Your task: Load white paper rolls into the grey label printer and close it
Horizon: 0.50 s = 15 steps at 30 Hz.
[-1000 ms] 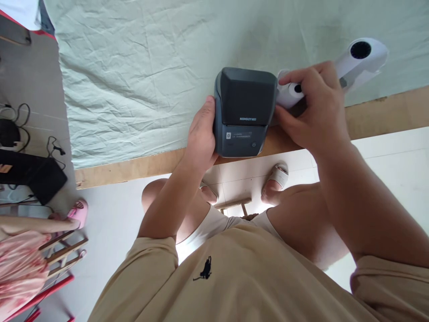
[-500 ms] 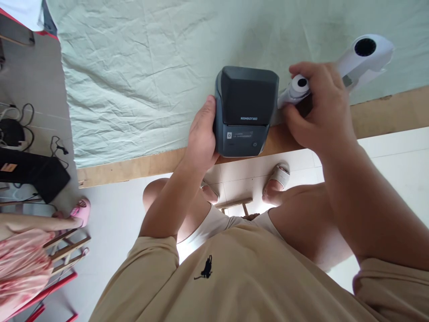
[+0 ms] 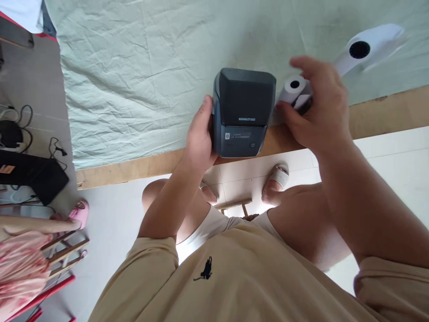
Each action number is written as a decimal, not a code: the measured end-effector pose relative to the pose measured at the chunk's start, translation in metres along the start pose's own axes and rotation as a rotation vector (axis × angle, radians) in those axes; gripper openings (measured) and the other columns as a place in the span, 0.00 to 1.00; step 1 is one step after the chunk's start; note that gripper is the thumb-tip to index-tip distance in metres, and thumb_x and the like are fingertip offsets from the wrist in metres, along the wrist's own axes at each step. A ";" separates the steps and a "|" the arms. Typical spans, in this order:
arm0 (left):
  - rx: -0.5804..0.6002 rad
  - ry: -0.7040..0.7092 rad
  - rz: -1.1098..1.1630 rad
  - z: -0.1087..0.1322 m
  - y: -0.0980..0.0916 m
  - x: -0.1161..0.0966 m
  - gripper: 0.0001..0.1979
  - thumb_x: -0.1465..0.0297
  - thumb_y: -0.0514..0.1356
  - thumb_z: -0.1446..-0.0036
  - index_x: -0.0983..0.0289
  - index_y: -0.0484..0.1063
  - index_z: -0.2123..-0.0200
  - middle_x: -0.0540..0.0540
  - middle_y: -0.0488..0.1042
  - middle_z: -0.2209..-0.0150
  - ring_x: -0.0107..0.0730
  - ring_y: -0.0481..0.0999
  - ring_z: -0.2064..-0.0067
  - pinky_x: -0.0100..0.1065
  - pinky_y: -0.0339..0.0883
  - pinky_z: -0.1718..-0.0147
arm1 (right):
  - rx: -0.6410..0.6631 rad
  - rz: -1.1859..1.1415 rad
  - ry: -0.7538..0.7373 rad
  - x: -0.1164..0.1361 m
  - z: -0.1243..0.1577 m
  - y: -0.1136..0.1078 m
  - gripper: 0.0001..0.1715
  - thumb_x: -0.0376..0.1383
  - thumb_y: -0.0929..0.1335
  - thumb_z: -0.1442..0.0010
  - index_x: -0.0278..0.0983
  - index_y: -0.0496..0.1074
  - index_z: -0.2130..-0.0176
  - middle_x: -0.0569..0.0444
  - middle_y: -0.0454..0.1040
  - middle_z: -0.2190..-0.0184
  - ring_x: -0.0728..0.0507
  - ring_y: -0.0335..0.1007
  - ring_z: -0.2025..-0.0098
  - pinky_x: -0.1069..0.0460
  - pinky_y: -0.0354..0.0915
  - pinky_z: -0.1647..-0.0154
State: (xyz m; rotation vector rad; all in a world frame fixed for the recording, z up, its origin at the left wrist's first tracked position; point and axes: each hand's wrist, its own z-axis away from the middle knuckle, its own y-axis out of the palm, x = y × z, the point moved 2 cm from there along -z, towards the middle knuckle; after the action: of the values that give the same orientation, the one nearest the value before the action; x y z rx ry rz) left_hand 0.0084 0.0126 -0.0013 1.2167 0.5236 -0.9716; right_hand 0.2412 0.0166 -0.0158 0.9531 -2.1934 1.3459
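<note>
A dark grey-blue label printer (image 3: 247,96), with NIIMBOT lettering and a power button on its front, is at the table's near edge. My left hand (image 3: 200,136) grips its left side, the thumb along the edge and the other fingers hidden. To the printer's right stands a small white paper roll (image 3: 287,93) with a dark core hole. My right hand (image 3: 323,105) is around this roll with fingers apart; the thumb is by its lower side and the index finger is raised off it. Beyond that hand lies a larger white paper roll (image 3: 345,62), its loose end blurred.
A wrinkled pale green cloth (image 3: 140,80) covers the table, whose wooden edge (image 3: 134,167) runs in front of me. At left, another person's foot in a pink slipper (image 3: 79,213) is beside a wooden stool (image 3: 69,250). Black equipment (image 3: 50,181) and cables sit on that side.
My right index finger has lifted off the small paper roll, and the hand has opened. The larger roll has shifted, its loose end swinging up and right. The printer has moved slightly left.
</note>
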 end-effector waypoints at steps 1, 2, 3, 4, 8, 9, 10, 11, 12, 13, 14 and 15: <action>-0.007 0.005 -0.001 -0.001 0.000 0.000 0.22 0.49 0.60 0.27 0.58 0.86 0.58 0.50 0.88 0.56 0.49 0.77 0.27 0.43 0.79 0.32 | -0.043 -0.051 -0.003 0.005 0.000 -0.002 0.37 0.44 0.77 0.38 0.50 0.70 0.33 0.49 0.78 0.48 0.37 0.80 0.47 0.40 0.79 0.45; -0.011 0.011 -0.001 -0.001 -0.001 0.001 0.21 0.49 0.60 0.27 0.57 0.86 0.58 0.50 0.88 0.55 0.50 0.76 0.26 0.43 0.79 0.31 | -0.088 -0.104 -0.012 0.012 0.000 -0.006 0.37 0.45 0.76 0.38 0.51 0.70 0.32 0.51 0.78 0.49 0.38 0.80 0.49 0.42 0.80 0.51; -0.009 0.013 0.000 -0.001 -0.001 0.000 0.20 0.49 0.62 0.28 0.57 0.86 0.58 0.50 0.89 0.55 0.50 0.76 0.26 0.43 0.79 0.31 | -0.126 -0.150 -0.024 0.022 0.001 -0.010 0.35 0.45 0.75 0.37 0.52 0.71 0.33 0.52 0.79 0.50 0.39 0.81 0.51 0.43 0.79 0.54; 0.002 0.010 0.001 -0.001 0.000 0.000 0.19 0.49 0.63 0.29 0.57 0.85 0.58 0.51 0.89 0.55 0.50 0.76 0.25 0.43 0.79 0.31 | -0.138 -0.186 -0.040 0.033 0.002 -0.014 0.31 0.45 0.74 0.35 0.53 0.72 0.34 0.53 0.79 0.50 0.39 0.81 0.51 0.43 0.79 0.56; 0.114 -0.017 -0.005 0.000 0.001 -0.002 0.24 0.44 0.62 0.29 0.57 0.83 0.60 0.54 0.89 0.57 0.54 0.78 0.27 0.48 0.80 0.33 | -0.065 -0.226 -0.206 0.083 0.015 -0.019 0.26 0.36 0.72 0.35 0.51 0.75 0.39 0.56 0.83 0.47 0.41 0.84 0.52 0.45 0.81 0.54; 0.153 -0.023 -0.017 0.000 0.002 -0.003 0.25 0.43 0.60 0.29 0.57 0.83 0.61 0.55 0.89 0.55 0.55 0.78 0.28 0.49 0.80 0.33 | 0.003 -0.191 -0.293 0.094 0.018 -0.016 0.28 0.32 0.71 0.36 0.49 0.74 0.39 0.57 0.84 0.48 0.44 0.85 0.55 0.48 0.80 0.57; 0.182 -0.025 -0.036 0.001 0.003 -0.004 0.26 0.42 0.59 0.29 0.57 0.83 0.61 0.55 0.89 0.54 0.55 0.78 0.28 0.49 0.80 0.33 | 0.020 -0.140 -0.378 0.101 0.020 -0.012 0.29 0.28 0.71 0.37 0.47 0.73 0.39 0.58 0.86 0.51 0.46 0.84 0.57 0.51 0.79 0.61; 0.193 -0.023 -0.057 0.003 0.005 -0.005 0.25 0.42 0.60 0.29 0.56 0.82 0.61 0.56 0.88 0.52 0.54 0.78 0.27 0.48 0.79 0.32 | 0.026 -0.085 -0.448 0.106 0.021 -0.008 0.30 0.26 0.70 0.39 0.45 0.72 0.40 0.59 0.87 0.54 0.48 0.84 0.60 0.53 0.77 0.64; 0.184 -0.016 -0.077 0.004 0.007 -0.006 0.24 0.42 0.61 0.30 0.56 0.82 0.60 0.56 0.88 0.50 0.53 0.77 0.27 0.47 0.78 0.31 | 0.003 -0.032 -0.492 0.108 0.021 -0.005 0.29 0.24 0.70 0.39 0.43 0.72 0.42 0.60 0.87 0.56 0.48 0.84 0.61 0.54 0.76 0.66; 0.145 0.007 -0.089 0.005 0.009 -0.007 0.23 0.44 0.62 0.30 0.57 0.81 0.59 0.57 0.88 0.50 0.52 0.76 0.27 0.46 0.77 0.30 | -0.032 0.018 -0.505 0.108 0.019 -0.002 0.29 0.24 0.70 0.40 0.43 0.72 0.42 0.60 0.87 0.56 0.48 0.84 0.61 0.53 0.75 0.66; 0.102 0.022 -0.096 0.006 0.012 -0.007 0.22 0.45 0.64 0.31 0.58 0.80 0.59 0.57 0.88 0.50 0.51 0.75 0.26 0.46 0.75 0.30 | -0.062 0.065 -0.505 0.106 0.016 -0.001 0.28 0.24 0.70 0.39 0.43 0.72 0.42 0.59 0.87 0.55 0.47 0.85 0.61 0.52 0.75 0.65; 0.041 0.054 -0.091 0.008 0.015 -0.007 0.23 0.45 0.65 0.31 0.60 0.79 0.60 0.58 0.87 0.51 0.52 0.75 0.26 0.46 0.75 0.30 | -0.099 0.107 -0.500 0.103 0.013 -0.001 0.28 0.24 0.70 0.38 0.43 0.72 0.42 0.58 0.87 0.54 0.46 0.85 0.60 0.51 0.76 0.64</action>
State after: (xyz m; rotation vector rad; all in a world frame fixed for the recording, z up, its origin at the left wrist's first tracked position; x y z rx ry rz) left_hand 0.0162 0.0083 0.0148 1.2672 0.6084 -1.0334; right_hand 0.1708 -0.0312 0.0446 1.2554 -2.6822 1.1161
